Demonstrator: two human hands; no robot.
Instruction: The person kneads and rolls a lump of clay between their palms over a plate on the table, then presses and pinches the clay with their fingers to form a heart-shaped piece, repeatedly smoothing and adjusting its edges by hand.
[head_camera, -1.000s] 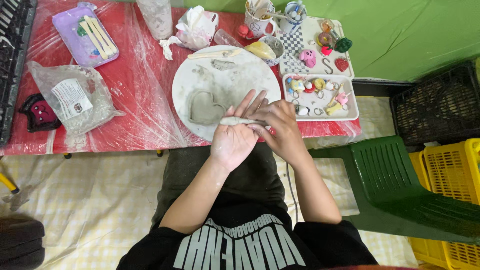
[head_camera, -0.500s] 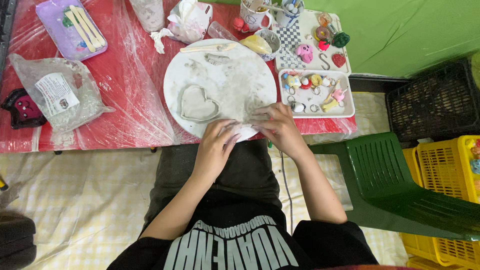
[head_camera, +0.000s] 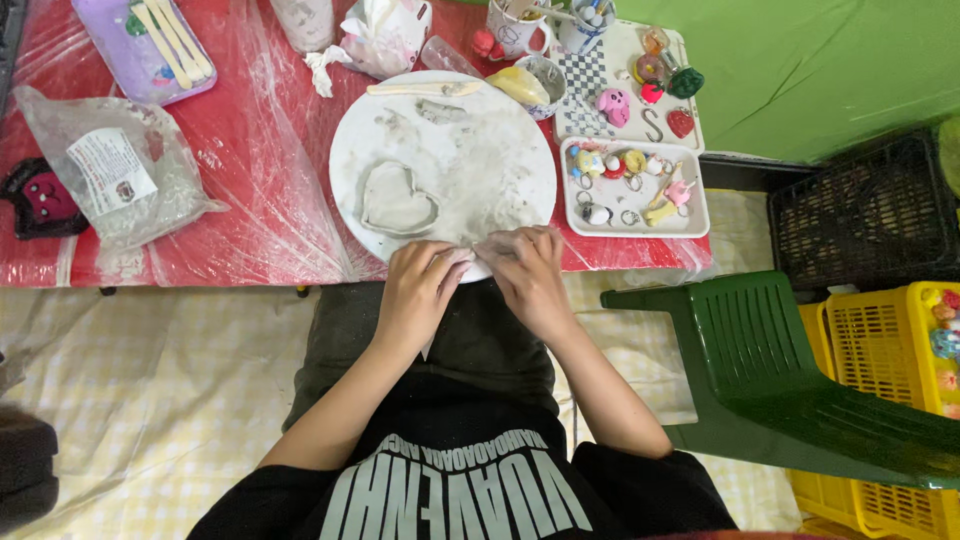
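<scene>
Both hands meet at the lower rim of the round white board (head_camera: 520, 140), just below centre frame: the left hand (head_camera: 415, 290) and right hand (head_camera: 530, 280) curl toward each other, fingertips together, seemingly pinching a small pale lump of clay (head_camera: 478, 250) between them, though the fingers hide most of it. Above them on the board lies a heart-shaped clay form (head_camera: 398, 198), its outline walled and apparently complete; the lump looks not yet shaped or joined to it. The board overhangs the near edge of the red plastic-covered table (head_camera: 260, 200). A white tray of small charms (head_camera: 635, 185) crowds the right, a clay bag (head_camera: 120, 175) the left; open board remains upper right.
</scene>
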